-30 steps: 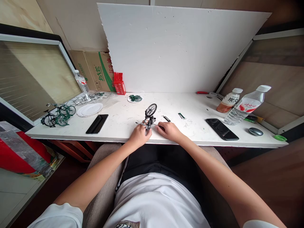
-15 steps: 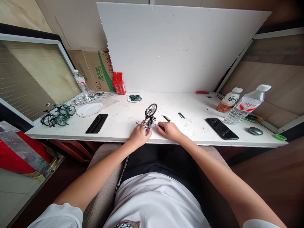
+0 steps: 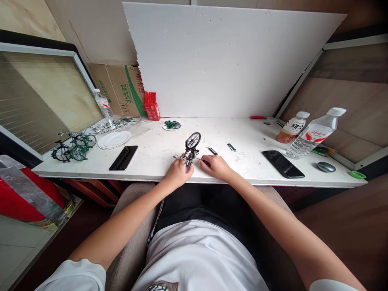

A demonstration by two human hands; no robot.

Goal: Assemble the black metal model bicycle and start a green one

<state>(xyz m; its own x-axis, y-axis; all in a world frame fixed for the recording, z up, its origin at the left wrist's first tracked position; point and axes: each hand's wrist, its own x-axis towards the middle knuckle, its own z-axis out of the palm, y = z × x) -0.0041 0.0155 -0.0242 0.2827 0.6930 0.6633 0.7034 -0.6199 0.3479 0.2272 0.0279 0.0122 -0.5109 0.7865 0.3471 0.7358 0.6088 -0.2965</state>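
My left hand point(image 3: 178, 172) is closed around the lower part of a black model bicycle point(image 3: 193, 142), near the front edge of the desk. One spoked wheel points up and away from me; the handlebar end lies by my fingers. Just to the right, my right hand point(image 3: 216, 166) is closed on a small screwdriver point(image 3: 206, 163), its thin shaft pointing left at the bicycle. My palm hides most of its dark handle. Beyond that hand lie a small black part point(image 3: 212, 151) and a small green part point(image 3: 232, 147).
On the left of the white desk point(image 3: 151, 153) stand several model bicycles point(image 3: 77, 147), with paper plates point(image 3: 115, 139) and a phone point(image 3: 123, 158) beside them. Green parts point(image 3: 172, 125) sit on a plate farther back. Another phone point(image 3: 283, 164), bottles point(image 3: 317, 133) and a mouse point(image 3: 326, 167) are at right.
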